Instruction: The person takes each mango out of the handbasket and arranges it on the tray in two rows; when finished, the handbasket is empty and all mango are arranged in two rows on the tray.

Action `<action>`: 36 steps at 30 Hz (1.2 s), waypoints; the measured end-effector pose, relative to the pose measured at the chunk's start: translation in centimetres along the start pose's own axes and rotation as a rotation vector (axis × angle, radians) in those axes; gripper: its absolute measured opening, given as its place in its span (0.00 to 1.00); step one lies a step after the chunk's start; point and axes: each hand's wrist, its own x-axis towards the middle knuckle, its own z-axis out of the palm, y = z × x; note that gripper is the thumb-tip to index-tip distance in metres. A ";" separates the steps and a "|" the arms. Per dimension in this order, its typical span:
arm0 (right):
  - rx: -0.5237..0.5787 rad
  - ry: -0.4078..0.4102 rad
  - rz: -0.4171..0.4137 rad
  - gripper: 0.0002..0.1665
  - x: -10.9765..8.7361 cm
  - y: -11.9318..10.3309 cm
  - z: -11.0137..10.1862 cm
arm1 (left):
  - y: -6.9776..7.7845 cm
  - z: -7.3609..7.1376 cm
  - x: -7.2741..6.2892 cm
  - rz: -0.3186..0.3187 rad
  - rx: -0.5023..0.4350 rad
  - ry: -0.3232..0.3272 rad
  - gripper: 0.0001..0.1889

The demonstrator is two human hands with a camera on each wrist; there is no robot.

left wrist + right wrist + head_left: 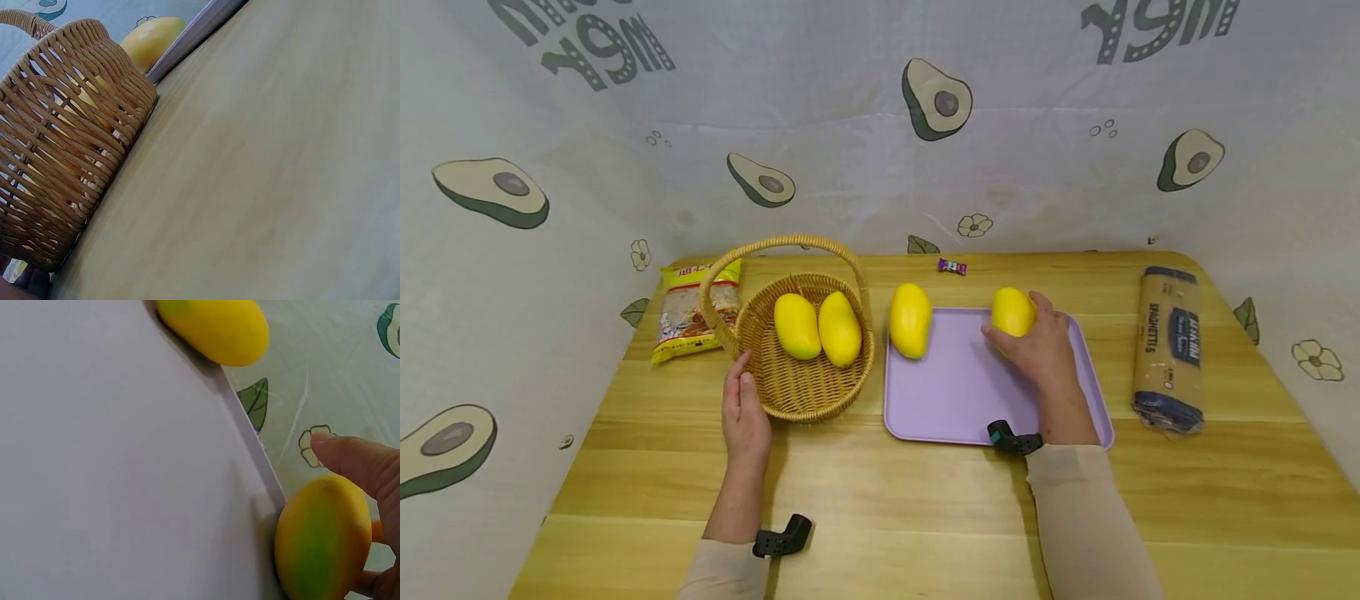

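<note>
My left hand (pixel 747 421) is beside the wicker basket (pixel 808 412), its fingers straight along the near left side. Two yellow mangoes, a left one (pixel 797 327) and a right one (pixel 840 329), lie inside the basket. My right hand (pixel 1041 346) is at a mango (pixel 1012 312) on the far edge of the lilac tray (pixel 955 392). In the right wrist view the thumb (pixel 350 459) stands out straight, apart from that mango (pixel 323 540), with other fingers behind it. Another mango (pixel 910 321) lies over the tray's far left corner.
A yellow-topped food bag (pixel 688 312) lies behind the basket's left side. A spaghetti pack (pixel 1170 350) lies right of the tray. A small purple-wrapped sweet (pixel 952 267) sits near the table's back edge. An avocado-print curtain (pixel 850 108) hangs behind the table.
</note>
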 end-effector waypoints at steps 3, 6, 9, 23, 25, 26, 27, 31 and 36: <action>0.007 -0.007 0.002 0.64 0.0 0.0 -0.3 | 0.0 0.0 0.1 0.002 0.000 0.003 0.24; 0.003 -0.015 -0.003 0.64 0.0 0.0 -0.5 | 0.0 0.0 0.1 0.003 0.002 0.005 0.23; -0.006 -0.019 -0.007 0.63 0.0 0.0 -0.6 | 0.0 0.0 0.1 0.006 0.001 0.004 0.23; -0.022 0.018 -0.031 0.55 -0.7 -0.8 -2.1 | 0.1 -0.1 0.1 -0.006 -0.001 -0.009 0.24; -0.017 0.044 -0.053 0.54 -1.2 -1.4 -2.6 | 0.1 -0.1 0.1 -0.002 -0.004 -0.009 0.24; -0.014 0.054 -0.067 0.54 -1.6 -1.8 -2.8 | 0.1 -0.1 0.1 -0.002 -0.004 -0.008 0.24; -0.006 0.063 -0.083 0.53 -2.0 -2.2 -3.1 | 0.1 -0.1 0.1 -0.001 -0.004 -0.008 0.24; 0.027 0.083 -0.198 0.50 -3.9 -4.0 -3.8 | 0.1 -0.1 0.0 -0.007 0.000 -0.012 0.24; 0.025 0.000 -0.384 0.45 -6.1 -6.0 -4.0 | 0.2 -0.1 -0.1 -0.018 0.003 -0.016 0.24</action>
